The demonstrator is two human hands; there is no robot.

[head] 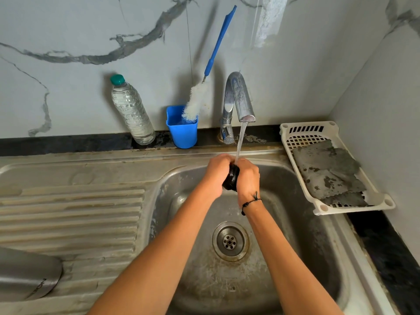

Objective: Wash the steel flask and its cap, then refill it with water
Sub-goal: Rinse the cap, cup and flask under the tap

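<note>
**Q:** Nearest the lens?

**A:** Two bare forearms, reaching from the bottom edge up over the sink [336,258]. Low at left, lying on its side on the ribbed drainboard [72,214]: flask [27,276], steel, only partly in frame, untouched, well apart from both hands.

**Q:** And the hands?

**A:** Pressed close together above the basin, directly under the tap [238,96]. Left hand [217,172] curled round the cap [231,178] from one side; right hand [247,178] curled round it from the other, a dark thread band at that wrist. Cap black, mostly hidden between the palms. Thin stream [241,139] landing right where the fingers meet. Wrists bent slightly inward, knuckles toward the wall.

**Q:** Likely trouble?

**A:** Judging only from this: wet cap, wet fingers, so a slip and a drop into a grimy basin, close to the drain [230,241]. Possibly splash off the knuckles. Flask on a sloped, ribbed surface, so some chance of rolling if nudged.

**Q:** Anything else along the wall?

**A:** Plastic bottle [131,110], blue cup [181,130] holding a brush [195,101], white tray [336,169] with a grey cloth [327,171] at right.
</note>
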